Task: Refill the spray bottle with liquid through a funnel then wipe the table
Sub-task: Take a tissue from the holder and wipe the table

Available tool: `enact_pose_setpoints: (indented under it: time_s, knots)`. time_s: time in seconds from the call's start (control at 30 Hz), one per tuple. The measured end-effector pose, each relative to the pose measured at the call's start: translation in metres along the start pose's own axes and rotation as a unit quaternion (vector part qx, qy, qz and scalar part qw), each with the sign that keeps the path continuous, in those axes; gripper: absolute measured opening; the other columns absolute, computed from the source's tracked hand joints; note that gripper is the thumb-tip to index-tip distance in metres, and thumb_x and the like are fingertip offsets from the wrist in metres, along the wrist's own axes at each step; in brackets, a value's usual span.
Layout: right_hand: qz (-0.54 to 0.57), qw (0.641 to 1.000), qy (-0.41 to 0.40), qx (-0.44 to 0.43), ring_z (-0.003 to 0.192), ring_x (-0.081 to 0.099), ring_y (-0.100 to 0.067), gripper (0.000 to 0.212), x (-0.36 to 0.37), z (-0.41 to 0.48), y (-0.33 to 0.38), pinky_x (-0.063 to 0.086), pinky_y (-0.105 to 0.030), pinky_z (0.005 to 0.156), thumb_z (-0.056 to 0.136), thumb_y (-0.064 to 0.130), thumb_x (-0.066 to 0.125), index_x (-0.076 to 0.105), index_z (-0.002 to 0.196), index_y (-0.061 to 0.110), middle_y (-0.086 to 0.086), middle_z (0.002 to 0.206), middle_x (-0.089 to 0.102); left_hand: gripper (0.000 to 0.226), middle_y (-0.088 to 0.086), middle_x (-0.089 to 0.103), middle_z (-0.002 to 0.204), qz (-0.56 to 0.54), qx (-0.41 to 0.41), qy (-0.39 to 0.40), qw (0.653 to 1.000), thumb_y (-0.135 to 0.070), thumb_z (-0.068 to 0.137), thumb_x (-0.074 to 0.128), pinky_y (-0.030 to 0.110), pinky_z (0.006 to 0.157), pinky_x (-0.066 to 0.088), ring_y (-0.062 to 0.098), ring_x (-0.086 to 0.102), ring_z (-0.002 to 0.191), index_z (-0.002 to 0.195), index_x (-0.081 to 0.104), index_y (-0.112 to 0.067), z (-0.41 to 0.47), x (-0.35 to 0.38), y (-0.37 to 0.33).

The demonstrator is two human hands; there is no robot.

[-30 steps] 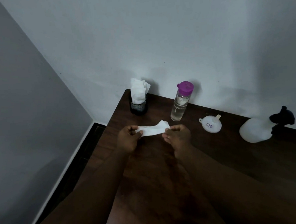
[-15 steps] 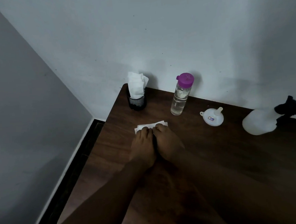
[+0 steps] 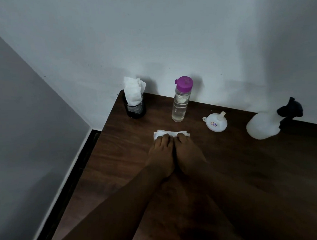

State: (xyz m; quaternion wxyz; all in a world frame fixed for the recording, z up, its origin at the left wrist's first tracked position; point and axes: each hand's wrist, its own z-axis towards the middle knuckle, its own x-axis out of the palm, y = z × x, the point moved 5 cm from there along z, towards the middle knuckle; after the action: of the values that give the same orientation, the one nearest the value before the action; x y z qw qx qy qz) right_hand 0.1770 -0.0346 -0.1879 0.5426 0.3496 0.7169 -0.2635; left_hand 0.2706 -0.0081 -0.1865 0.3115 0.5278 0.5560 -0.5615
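Observation:
A folded white tissue lies flat on the dark wooden table. My left hand and my right hand rest side by side on its near edge, fingers together, pressing it down. Behind them stands a clear bottle with a purple cap, partly filled with clear liquid. To its right a white funnel sits mouth down, spout up. Farther right is the white spray bottle with its black trigger head, apart from both hands.
A black mesh cup stuffed with white tissues stands in the table's far left corner. White walls run along the table's back edge. The table's left edge drops to the floor beside a grey wall.
One second ago both hands held the tissue stretched in the air. They have lowered it onto the table and now press it flat with fingers together.

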Motion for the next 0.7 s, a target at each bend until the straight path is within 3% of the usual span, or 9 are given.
enact_pose_setpoints:
  time_s: [0.3, 0.47, 0.7]
  knots:
    - [0.029, 0.997, -0.027, 0.060, 0.137, 0.035, -0.032, 0.061, -0.007, -0.030, -0.029, 0.029, -0.042, 0.116, 0.094, 0.035, 0.055, 0.042, 0.143, 0.003, -0.016, 0.146, 0.046, 0.086, 0.011, 0.013, 0.168, 0.021, 0.026, 0.043, 0.999, -0.046, 0.093, 0.060, 0.045, 0.123, 0.020, 0.029, 0.012, 0.155, 0.161, 0.016, -0.014, 0.021, -0.003, -0.033]
    - [0.070, 0.991, 0.031, 0.108, 0.149, 0.020, -0.034, 0.076, 0.026, -0.039, -0.028, 0.020, -0.045, 0.122, 0.094, 0.044, 0.051, 0.024, 0.154, 0.004, -0.019, 0.160, 0.027, 0.086, 0.008, 0.011, 0.169, 0.011, 0.065, 0.081, 0.995, -0.042, 0.093, 0.062, 0.045, 0.125, 0.018, 0.028, 0.010, 0.155, 0.161, 0.014, -0.018, 0.016, 0.004, -0.033]
    - [0.093, 0.986, 0.020, 0.135, 0.151, 0.015, -0.032, 0.091, 0.026, -0.013, -0.022, 0.020, -0.045, 0.123, 0.088, 0.051, 0.058, 0.018, 0.156, 0.005, -0.018, 0.163, 0.020, 0.083, 0.012, 0.015, 0.168, 0.056, 0.084, 0.052, 0.994, -0.045, 0.095, 0.054, 0.050, 0.128, 0.008, 0.030, 0.008, 0.156, 0.161, 0.013, -0.016, 0.029, -0.007, -0.009]
